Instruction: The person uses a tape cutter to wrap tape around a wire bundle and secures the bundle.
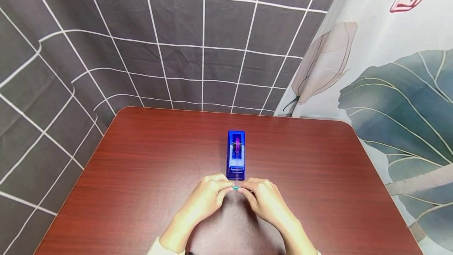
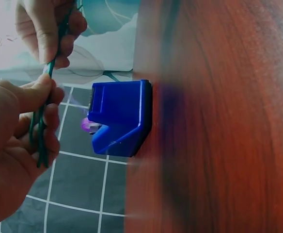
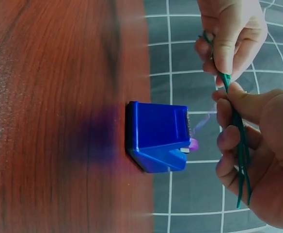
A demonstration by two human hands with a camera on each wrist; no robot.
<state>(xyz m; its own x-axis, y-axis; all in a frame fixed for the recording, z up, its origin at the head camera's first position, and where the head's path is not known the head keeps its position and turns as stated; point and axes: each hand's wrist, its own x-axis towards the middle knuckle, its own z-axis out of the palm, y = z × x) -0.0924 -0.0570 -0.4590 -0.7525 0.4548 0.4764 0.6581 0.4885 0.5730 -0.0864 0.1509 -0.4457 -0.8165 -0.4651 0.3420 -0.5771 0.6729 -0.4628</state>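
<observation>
My left hand (image 1: pixel 205 198) and right hand (image 1: pixel 267 200) meet just in front of a blue tape dispenser (image 1: pixel 242 164). Between thumbs and fingers, both pinch a bundle of thin green strands (image 3: pixel 241 160), whose small green middle part shows between the fingertips. Loose strand ends (image 2: pixel 42 150) trail along the left palm in the left wrist view, and others trail along the right palm in the right wrist view. A clear purplish tape strip (image 3: pixel 202 124) runs from the dispenser's cutting edge toward the fingers. Fingers hide where it meets the strands.
The dispenser holds a purple tape roll (image 1: pixel 237 145) and stands upright on a reddish-brown wooden table (image 1: pixel 148 160). Behind and left hangs a dark grey curtain (image 1: pixel 177 23) with white grid lines; a white curtain with leaf prints (image 1: pixel 400 101) hangs at the right.
</observation>
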